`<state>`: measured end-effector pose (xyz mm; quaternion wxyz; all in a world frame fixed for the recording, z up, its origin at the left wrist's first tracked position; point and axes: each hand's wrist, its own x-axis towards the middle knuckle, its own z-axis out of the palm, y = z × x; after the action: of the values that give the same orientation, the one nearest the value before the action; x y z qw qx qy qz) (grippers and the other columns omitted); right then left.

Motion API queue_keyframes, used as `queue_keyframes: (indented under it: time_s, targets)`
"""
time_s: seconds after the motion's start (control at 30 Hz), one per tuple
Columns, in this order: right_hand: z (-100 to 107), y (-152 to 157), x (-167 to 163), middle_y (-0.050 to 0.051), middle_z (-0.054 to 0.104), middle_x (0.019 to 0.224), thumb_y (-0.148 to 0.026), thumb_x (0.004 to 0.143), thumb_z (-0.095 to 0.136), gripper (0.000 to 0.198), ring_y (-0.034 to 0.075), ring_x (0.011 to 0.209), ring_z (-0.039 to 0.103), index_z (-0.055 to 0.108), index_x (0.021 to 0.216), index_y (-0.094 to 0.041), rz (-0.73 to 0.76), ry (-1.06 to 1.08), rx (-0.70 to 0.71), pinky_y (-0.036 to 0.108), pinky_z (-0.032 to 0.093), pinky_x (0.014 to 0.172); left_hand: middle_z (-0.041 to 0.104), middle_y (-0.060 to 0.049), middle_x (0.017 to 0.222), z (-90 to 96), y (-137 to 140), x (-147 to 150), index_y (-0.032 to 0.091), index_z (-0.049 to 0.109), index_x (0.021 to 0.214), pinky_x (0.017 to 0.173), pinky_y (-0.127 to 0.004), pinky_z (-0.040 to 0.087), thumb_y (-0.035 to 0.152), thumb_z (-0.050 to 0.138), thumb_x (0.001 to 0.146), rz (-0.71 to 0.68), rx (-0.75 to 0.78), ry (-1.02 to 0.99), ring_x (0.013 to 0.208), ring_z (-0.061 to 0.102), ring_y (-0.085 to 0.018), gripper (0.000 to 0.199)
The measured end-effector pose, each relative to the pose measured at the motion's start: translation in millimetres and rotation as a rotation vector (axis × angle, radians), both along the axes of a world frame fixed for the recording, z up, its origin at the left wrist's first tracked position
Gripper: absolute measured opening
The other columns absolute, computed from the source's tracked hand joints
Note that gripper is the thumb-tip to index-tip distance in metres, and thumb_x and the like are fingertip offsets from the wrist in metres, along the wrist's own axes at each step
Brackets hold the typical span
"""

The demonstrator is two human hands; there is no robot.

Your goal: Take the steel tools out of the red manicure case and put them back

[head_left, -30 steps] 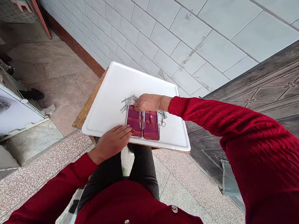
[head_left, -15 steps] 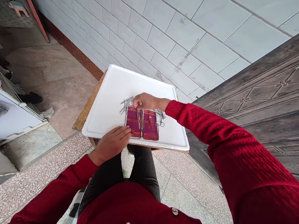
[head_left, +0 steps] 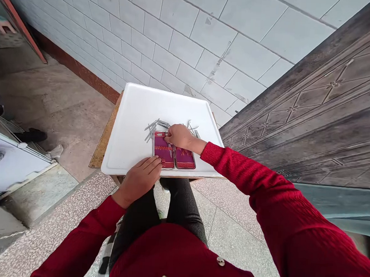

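Open case (head_left: 186,158) at white surface's (head_left: 117,153) 6 o'clock. Left hand (head_left: 142,175) flat on case's 8 o'clock corner; right hand (head_left: 179,136) over 12, grip: can't tell. Brushing metal tools (head_left: 163,124) at 11 could scatter them.

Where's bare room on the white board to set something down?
White board: far part, between the loose metal tools and far rim; left strip, between those tools and left rim. Crowded: far edge of the open case, with tools and right hand; its near-left corner, with left hand.
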<state>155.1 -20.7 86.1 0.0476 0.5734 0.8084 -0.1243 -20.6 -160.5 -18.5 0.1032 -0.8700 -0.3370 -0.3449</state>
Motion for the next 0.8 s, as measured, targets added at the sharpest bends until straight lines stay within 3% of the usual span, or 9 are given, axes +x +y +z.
queue_keyframes:
  time_s: [0.17, 0.33, 0.53, 0.67, 0.8]
  targets:
    - [-1, 1, -8, 0.002, 0.066, 0.054, -0.014, 0.083, 0.07, 0.026, 0.011, 0.048, 0.061, 0.065, 0.058, -0.014, -0.199, 0.309, -0.216, 0.021, 0.046, 0.052, 0.075, -0.014, 0.126, -0.8, 1, 0, 0.014, 0.069, 0.124, 0.106, -0.045, 0.059, 0.01, 0.05, 0.101, 0.001, 0.015, 0.021, 0.123, 0.07, -0.027, 0.03]
    - [-19, 7, -5, -0.004, 0.056, 0.042, -0.009, 0.078, 0.073, 0.029, 0.007, 0.038, 0.053, 0.059, 0.054, -0.015, -0.254, 0.66, -0.238, 0.016, 0.038, 0.042, 0.074, -0.016, 0.128, -0.9, 2, 0, 0.013, 0.067, 0.125, 0.105, -0.045, 0.059, 0.011, 0.05, 0.101, -0.004, 0.013, 0.026, 0.124, 0.069, -0.028, 0.03]
    - [-33, 29, -20, -0.002, 0.061, 0.048, -0.011, 0.083, 0.075, 0.033, 0.006, 0.037, 0.051, 0.058, 0.056, -0.016, -0.345, 1.056, -0.267, 0.016, 0.036, 0.034, 0.075, -0.015, 0.126, 1.2, 1, 0, 0.014, 0.065, 0.129, 0.103, -0.045, 0.06, 0.011, 0.05, 0.1, 0.002, 0.008, -0.008, 0.122, 0.07, -0.027, 0.033]
    - [-37, 46, -38, -0.001, 0.063, 0.051, -0.013, 0.085, 0.077, 0.033, 0.007, 0.038, 0.053, 0.058, 0.058, -0.017, -0.375, 1.132, -0.304, 0.017, 0.041, 0.036, 0.075, -0.014, 0.125, 4.5, 1, 1, 0.015, 0.066, 0.127, 0.101, -0.045, 0.061, 0.012, 0.051, 0.101, 0.015, 0.012, -0.003, 0.12, 0.071, -0.027, 0.031]
    - [-34, 50, -39, 0.001, 0.067, 0.055, -0.014, 0.087, 0.075, 0.029, 0.007, 0.039, 0.053, 0.06, 0.062, -0.016, -0.359, 1.008, -0.302, 0.019, 0.042, 0.038, 0.075, -0.013, 0.125, 7.4, 1, 1, 0.015, 0.067, 0.122, 0.103, -0.045, 0.061, 0.012, 0.053, 0.101, 0.02, -0.011, -0.004, 0.12, 0.071, -0.026, 0.026]
